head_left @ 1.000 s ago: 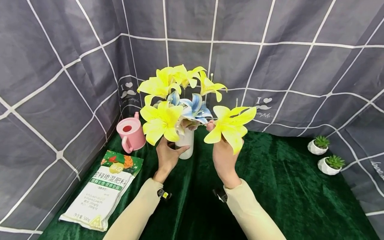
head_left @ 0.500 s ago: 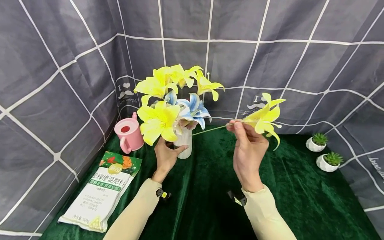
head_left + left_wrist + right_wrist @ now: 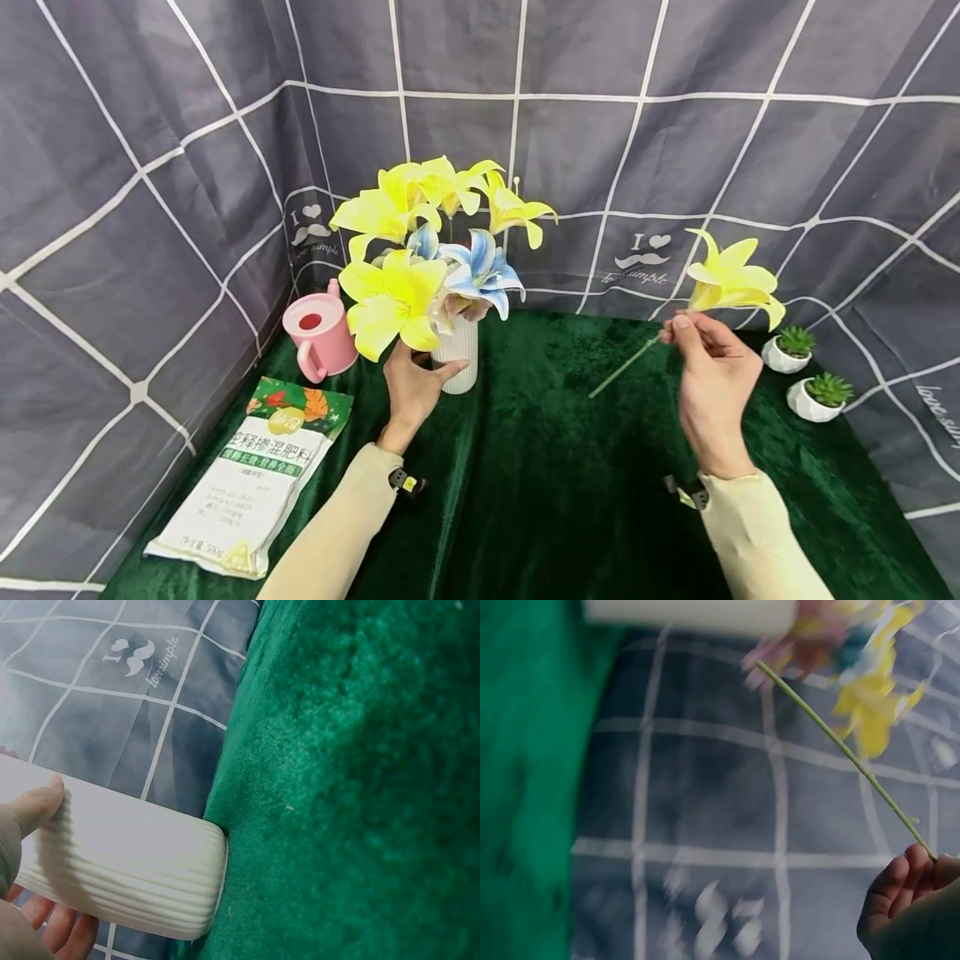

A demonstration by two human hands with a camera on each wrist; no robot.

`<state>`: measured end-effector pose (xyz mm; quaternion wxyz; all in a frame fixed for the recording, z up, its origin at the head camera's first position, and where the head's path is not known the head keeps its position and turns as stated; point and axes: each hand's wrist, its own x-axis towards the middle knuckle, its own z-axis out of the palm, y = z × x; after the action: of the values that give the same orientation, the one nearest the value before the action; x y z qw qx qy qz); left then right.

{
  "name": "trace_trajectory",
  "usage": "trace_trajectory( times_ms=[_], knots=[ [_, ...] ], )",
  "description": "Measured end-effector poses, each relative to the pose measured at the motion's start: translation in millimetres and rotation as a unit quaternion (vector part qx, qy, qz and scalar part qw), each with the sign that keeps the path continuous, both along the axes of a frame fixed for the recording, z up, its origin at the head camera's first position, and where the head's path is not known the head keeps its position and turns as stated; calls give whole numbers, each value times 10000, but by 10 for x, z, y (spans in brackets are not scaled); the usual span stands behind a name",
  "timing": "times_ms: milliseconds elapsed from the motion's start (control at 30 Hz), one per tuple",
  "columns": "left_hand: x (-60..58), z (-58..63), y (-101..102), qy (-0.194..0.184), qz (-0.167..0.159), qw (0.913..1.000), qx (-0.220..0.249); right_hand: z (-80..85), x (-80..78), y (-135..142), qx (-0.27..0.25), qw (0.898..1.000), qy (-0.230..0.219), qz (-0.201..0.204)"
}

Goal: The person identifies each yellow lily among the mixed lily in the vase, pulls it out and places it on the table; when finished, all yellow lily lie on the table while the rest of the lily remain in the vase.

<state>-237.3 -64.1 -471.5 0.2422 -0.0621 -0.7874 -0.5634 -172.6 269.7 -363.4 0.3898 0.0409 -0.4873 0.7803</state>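
Head view: since the earlier frames your right hand (image 3: 720, 387) has swung out to the right, taking a single yellow lily (image 3: 731, 275) with it. A second ago that bloom sat just beside the bunch of flowers (image 3: 393, 300); half a second ago its stem (image 3: 626, 367) reached across to the white ribbed vase (image 3: 461, 362) in this view. Now the lily is well apart from both, near the two small potted succulents (image 3: 819, 402). The bloom has turned more upward, and the stem slants down to the left, its lower end seen against the green cloth (image 3: 555, 500). Your right thumb and fingers pinch the stem just below the bloom.

Your left hand (image 3: 412, 392) has stayed where it was, gripping the vase, thumb on one side and fingers on the other. The vase stands upright, with the other yellow lilies and a blue lily (image 3: 483, 271) above it. The pink watering can (image 3: 330, 340), the fertilizer bag (image 3: 247, 475) and the succulents lie as they did before.
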Motion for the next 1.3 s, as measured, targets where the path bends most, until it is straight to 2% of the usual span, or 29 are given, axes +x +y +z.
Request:
trace_trajectory(
  times_ms=[100,167,200,267,333,433,500,600,700,767,900,1033,1167,1300],
  knots=[
    [-8,6,-3,9,-12,10000,16,-144,-33,332,580,9936,-873,-420],
    [-12,6,-3,7,-28,10000,26,-235,-49,563,1039,9794,-1604,-646],
    [-13,5,-2,11,-40,10000,39,-279,-55,675,1323,9681,-1988,-757],
    [-12,2,2,12,-52,10000,49,-367,-69,898,1937,9375,-2753,-884],
    [-9,-3,2,7,-54,10000,49,-450,-81,1107,2676,8971,-3405,-881],
    [-7,-9,-2,-29,-31,10000,24,-584,-114,1375,3672,8421,-3880,-743],
    [-5,-10,-3,-54,-21,10000,17,-665,-142,1518,4092,8183,-3993,-594],
    [-5,-5,-3,-57,-24,10000,12,-771,-203,1684,4354,7962,-4188,-326],
    [-5,1,-2,-47,-29,10000,11,-851,-264,1809,4428,7796,-4428,-43],
    [-3,5,0,-39,-29,10000,8,-894,-299,1877,4462,7729,-4510,122],
    [4,5,-1,-39,12,10000,-51,-964,-355,1978,4462,7694,-4554,399],
    [7,2,3,-80,60,9999,-98,-1012,-386,2053,4542,7590,-4634,535],
    [10,-1,-2,-59,96,9999,-100,-1053,-419,2093,4512,7563,-4675,760],
    [2,2,-1,-15,67,9999,-114,-1093,-427,2119,4573,7530,-4662,812]
  ],
)
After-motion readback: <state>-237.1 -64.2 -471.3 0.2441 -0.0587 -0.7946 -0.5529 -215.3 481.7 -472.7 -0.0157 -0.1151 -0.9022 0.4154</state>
